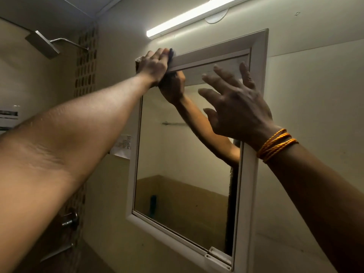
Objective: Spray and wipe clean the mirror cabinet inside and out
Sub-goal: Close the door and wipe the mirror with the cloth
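A white-framed mirror cabinet (254, 56) hangs on the wall ahead, its door shut and the glass (187, 174) reflecting my arm. My left hand (154, 65) reaches up to the frame's top left corner and presses a cloth (171, 53) against it; only a dark blue edge of the cloth shows past my fingers. My right hand (238, 107) is raised in front of the upper right part of the mirror with fingers spread and holds nothing. Orange cord bands circle that wrist.
A lit tube light (189, 18) runs along the wall above the cabinet. A square shower head (42, 44) juts out at the upper left, and a tap (71, 219) sits low on the left wall. A paper notice (123, 146) hangs left of the cabinet.
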Tool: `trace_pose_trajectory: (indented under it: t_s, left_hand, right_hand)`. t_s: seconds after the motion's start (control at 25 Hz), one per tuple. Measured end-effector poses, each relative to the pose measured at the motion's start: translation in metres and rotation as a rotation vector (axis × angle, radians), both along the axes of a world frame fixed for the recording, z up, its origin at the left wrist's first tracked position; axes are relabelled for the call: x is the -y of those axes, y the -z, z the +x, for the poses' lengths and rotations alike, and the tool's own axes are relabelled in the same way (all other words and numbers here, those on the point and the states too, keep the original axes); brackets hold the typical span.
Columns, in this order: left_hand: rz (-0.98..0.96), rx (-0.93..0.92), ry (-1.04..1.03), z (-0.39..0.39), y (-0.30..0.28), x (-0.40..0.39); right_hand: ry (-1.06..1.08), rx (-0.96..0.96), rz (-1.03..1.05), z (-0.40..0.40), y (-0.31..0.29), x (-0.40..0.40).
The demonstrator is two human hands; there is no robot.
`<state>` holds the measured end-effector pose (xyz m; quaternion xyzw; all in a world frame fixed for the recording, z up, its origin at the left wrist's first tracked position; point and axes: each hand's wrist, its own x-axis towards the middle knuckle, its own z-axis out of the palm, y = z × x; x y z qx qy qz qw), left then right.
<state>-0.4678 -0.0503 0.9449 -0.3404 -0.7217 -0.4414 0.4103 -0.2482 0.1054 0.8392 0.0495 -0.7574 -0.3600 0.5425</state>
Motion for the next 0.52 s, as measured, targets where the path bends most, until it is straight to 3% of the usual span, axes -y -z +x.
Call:
trace_pose_trajectory:
  t_s: [0.12,0.32,0.52]
  left_hand:
    - [0.045,0.123,-0.07,-0.036,0.0,0.01]
    - [0.237,0.326,0.075,-0.073,0.015,0.025]
    - [0.317,0.251,0.324,-0.067,0.077,0.025]
  right_hand:
    - [0.031,-0.004,0.042,-0.001,0.012,-0.003]
    - [0.011,-0.04,0.038,-0.003,0.018,-0.003]
    - [-0.032,-0.052,0.007,-0.003,0.02,-0.002]
